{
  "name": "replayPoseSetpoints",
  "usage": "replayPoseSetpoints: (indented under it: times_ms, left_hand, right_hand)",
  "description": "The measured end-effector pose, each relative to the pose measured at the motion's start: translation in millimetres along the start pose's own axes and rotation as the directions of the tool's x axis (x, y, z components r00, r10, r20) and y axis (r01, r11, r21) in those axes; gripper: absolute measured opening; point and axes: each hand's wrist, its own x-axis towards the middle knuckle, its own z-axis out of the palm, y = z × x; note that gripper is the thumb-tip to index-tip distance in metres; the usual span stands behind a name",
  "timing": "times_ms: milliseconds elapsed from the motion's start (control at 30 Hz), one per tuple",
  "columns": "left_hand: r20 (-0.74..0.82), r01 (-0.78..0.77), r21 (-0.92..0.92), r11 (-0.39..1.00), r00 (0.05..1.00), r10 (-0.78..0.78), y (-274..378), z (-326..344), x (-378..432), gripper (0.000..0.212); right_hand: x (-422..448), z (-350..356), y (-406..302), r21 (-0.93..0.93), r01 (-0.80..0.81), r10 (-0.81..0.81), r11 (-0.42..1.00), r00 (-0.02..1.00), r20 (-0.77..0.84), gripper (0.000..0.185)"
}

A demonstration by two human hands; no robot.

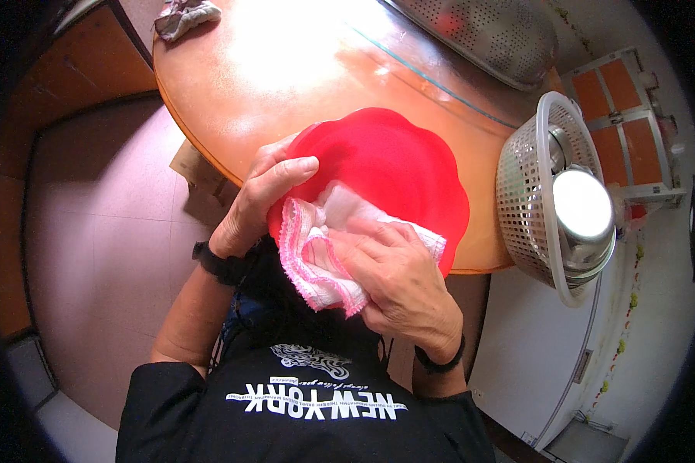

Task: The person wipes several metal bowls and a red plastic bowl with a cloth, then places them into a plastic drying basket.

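Note:
My left hand (266, 191) grips the left rim of a red plate or shallow bowl (394, 162) with a scalloped edge, its thumb over the inner side. In my right hand (394, 278) is a white cloth with pink edging (324, 266), pressed against the lower part of the red dish's inner surface. Part of the cloth hangs over the near rim, between my two hands. The dish is held up at the near edge of a round orange-brown table (226, 110). My right fingertips are partly hidden in the cloth's folds.
A white plastic basket (512, 191) holding metal bowls (582, 208) stands at the table's right edge. Behind it lies a perforated metal tray or drainer (486, 35). A crumpled cloth (185, 18) rests on the far left edge. A cardboard box (200, 179) is below the table at left.

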Motion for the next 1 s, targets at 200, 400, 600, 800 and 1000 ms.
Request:
replayPoseSetpoints:
  times_ms: [200, 400, 600, 800, 1000]
  left_hand:
    - [0.033, 0.021, 0.014, 1.000, 0.999, -0.022, -3, -4, 2, 0.048]
    - [0.027, 0.041, -0.010, 0.999, 0.999, -0.040, -7, -3, 5, 0.047]
    - [-0.021, 0.016, 0.059, 0.998, 1.000, -0.015, -6, -3, 2, 0.044]
    - [-0.012, -0.008, 0.101, 0.995, 1.000, 0.009, -1, -1, 1, 0.044]
    - [0.012, 0.009, 0.081, 0.997, 1.000, -0.010, -9, -6, 7, 0.046]
  right_hand:
    - [-6, -6, 1, 0.169, -0.024, 0.008, 0.985, 0.996, 0.091, 0.041]
    - [-17, -13, 6, 0.310, 0.072, -0.082, 0.948, 0.996, 0.021, 0.043]
    - [-59, -28, 15, 0.453, 0.239, 0.023, 0.859, 0.865, -0.501, 0.047]
    - [-97, -9, 21, 0.375, 0.061, 0.340, 0.925, 0.307, -0.889, 0.058]
    - [-112, 13, 45, 0.217, -0.386, 0.388, 0.897, 0.450, -0.804, 0.053]
